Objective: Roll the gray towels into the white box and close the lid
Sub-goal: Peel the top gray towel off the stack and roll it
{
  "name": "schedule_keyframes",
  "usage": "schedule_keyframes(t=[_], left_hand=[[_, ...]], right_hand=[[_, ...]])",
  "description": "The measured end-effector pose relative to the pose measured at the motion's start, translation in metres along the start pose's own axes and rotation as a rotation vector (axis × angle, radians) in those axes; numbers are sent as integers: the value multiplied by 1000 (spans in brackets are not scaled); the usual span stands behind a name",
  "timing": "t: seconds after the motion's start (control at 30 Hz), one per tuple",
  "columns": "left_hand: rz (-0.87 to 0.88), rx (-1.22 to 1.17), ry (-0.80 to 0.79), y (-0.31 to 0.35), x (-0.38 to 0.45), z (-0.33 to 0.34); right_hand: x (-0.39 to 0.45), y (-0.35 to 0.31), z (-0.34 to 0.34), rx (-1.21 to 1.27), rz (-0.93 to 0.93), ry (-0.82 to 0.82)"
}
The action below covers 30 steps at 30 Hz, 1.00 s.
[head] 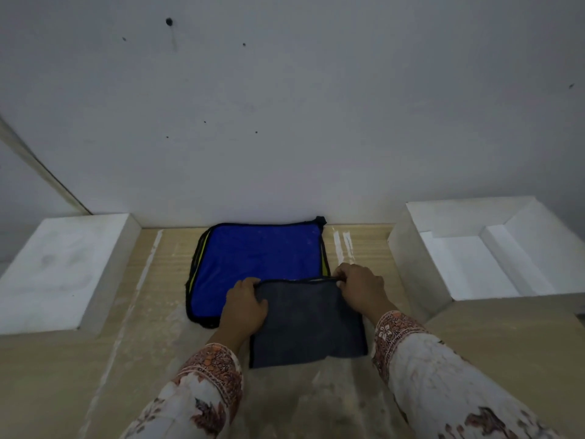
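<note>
Lying flat on the wooden table (95, 369), a dark gray towel (308, 321) with black trim overlapped a blue towel (256, 264); its far corners were pinched by curled left hand (245, 307) and right hand (359, 288) fingers. White box (493, 258) was open at right.

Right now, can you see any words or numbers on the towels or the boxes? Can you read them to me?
None: no words, numbers or brand names show anywhere.
Gray towel, gripped by the left hand and right hand: plain.
Blue towel: plain, with no readable tag.
White box and white lid: blank.
Sleeves: flower patterns only, no letters.
</note>
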<state>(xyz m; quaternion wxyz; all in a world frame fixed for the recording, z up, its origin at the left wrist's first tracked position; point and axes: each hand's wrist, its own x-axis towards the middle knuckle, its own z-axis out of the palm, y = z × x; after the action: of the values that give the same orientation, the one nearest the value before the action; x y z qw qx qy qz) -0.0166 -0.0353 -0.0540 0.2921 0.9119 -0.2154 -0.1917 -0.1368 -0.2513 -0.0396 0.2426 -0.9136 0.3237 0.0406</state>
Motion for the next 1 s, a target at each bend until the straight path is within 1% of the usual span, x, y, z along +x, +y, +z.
schedule_keyframes(t=[0.07,0.13,0.2,0.27,0.33,0.4,0.47,0.53,0.63,0.7,0.83,0.93,1.0], left_hand=[[63,25,-11,4,6,1],[148,51,-20,11,13,4],[212,179,-58,17,20,9],[229,336,-136,22,26,13],[252,438,-172,25,30,15],[303,377,-155,26,33,16],[361,202,-161,26,33,17],[366,59,-189,25,31,17],[361,-19,-192,26,27,13],[354,-31,-222,27,24,7],[365,12,-284,34,23,-8],[359,87,-319,36,19,-23],[377,158,-294,35,15,-34]], right_hand=[[5,3,8,-19,-31,-29],[8,5,14,-59,-59,-25],[12,8,17,-101,-71,-23],[15,9,18,-132,-71,-53],[18,8,19,-133,-77,-60],[20,8,20,-97,-92,-54],[20,7,19,-4,-96,-75],[19,5,16,174,-87,-82],[12,-1,8,428,-137,-15],[7,-5,1,489,-193,26],[4,-13,-19,505,-288,88],[2,-16,-37,497,-318,174],[0,-16,-46,499,-318,220]])
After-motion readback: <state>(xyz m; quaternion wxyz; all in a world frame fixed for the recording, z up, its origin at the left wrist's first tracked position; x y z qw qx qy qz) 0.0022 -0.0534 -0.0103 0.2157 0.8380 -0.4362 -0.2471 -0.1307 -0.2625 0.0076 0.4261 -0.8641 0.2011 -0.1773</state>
